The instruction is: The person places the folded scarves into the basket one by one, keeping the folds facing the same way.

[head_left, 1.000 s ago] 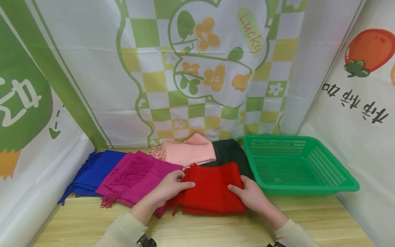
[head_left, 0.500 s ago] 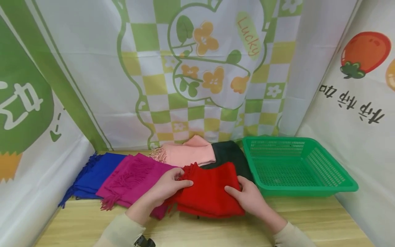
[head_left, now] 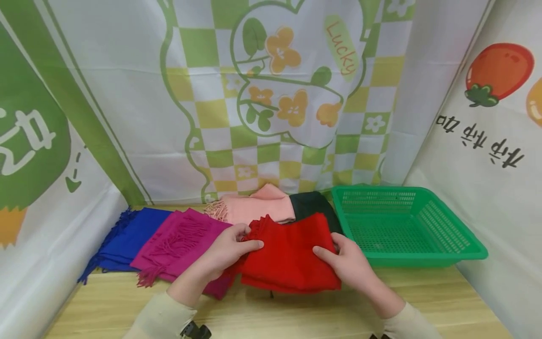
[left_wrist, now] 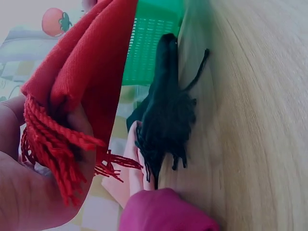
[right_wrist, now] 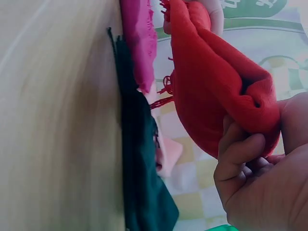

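Note:
A folded red scarf (head_left: 288,256) with fringe at its left end hangs between my two hands, raised off the table as both wrist views show. My left hand (head_left: 233,247) pinches its fringed left edge, thumb on top and fingers underneath. At the opposite edge my right hand (head_left: 349,263) grips the folded layers, its fingers curled below them in the right wrist view. Beneath the red scarf lies a dark green scarf (left_wrist: 166,106), partly hidden in the head view. A magenta scarf (head_left: 182,245) lies under my left forearm.
A folded blue scarf (head_left: 135,240) lies at the far left, overlapped by the magenta one. At the back is a pink scarf (head_left: 258,209), beside the dark green one. A green plastic basket (head_left: 423,259) stands at the right on the wooden table (head_left: 427,296).
Both hands keep hold of the red scarf. It has been lifted from over the table, dipping briefly toward me and then rising slightly, so more of the table shows below it.

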The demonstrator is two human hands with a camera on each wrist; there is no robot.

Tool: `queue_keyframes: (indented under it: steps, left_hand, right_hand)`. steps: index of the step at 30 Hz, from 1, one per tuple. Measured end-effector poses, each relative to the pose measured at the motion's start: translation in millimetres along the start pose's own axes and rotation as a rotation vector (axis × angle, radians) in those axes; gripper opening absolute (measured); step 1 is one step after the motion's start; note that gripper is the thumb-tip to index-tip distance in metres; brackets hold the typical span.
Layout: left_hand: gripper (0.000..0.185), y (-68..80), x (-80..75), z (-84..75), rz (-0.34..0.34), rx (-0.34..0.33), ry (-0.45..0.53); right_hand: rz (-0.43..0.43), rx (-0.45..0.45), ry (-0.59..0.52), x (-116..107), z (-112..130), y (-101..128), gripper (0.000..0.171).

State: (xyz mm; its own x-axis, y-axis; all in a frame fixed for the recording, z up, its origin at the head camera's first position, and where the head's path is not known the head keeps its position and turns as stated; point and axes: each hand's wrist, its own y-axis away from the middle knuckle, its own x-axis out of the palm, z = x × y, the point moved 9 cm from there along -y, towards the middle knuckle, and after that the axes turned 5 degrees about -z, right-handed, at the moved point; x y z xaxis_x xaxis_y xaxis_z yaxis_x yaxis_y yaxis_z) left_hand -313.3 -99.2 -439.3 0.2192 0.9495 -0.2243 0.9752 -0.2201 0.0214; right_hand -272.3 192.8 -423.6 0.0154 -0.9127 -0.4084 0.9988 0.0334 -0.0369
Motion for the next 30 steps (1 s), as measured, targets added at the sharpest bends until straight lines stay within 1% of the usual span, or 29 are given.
queue_keyframes:
  steps: [8, 14, 20, 25, 30]
  left_hand:
    - [0.032, 0.5, 7.7, -10.0, 0.028, 0.017, 0.038]
    - [0.032, -2.1, 12.9, -23.0, 0.011, 0.058, 0.022]
    - [0.032, -8.8, 21.4, -30.7, 0.016, 0.043, 0.081]
    - [0.03, -16.6, 28.4, -34.1, 0.011, 0.052, 0.11]
    - [0.029, -24.6, 36.3, -39.1, 0.009, 0.064, 0.149]
  right_hand:
    - [0.044, 0.016, 0.007, -15.8, 11.0, 0.0, 0.042]
    - [0.076, -0.01, 0.036, -28.9, 14.5, -5.6, 0.042]
    - [0.109, -0.021, 0.05, -42.2, 15.4, -14.6, 0.045]
    - [0.136, -0.002, 0.033, -51.7, 15.7, -17.0, 0.052]
    - [0.153, 0.004, 0.035, -63.1, 18.6, -19.8, 0.053]
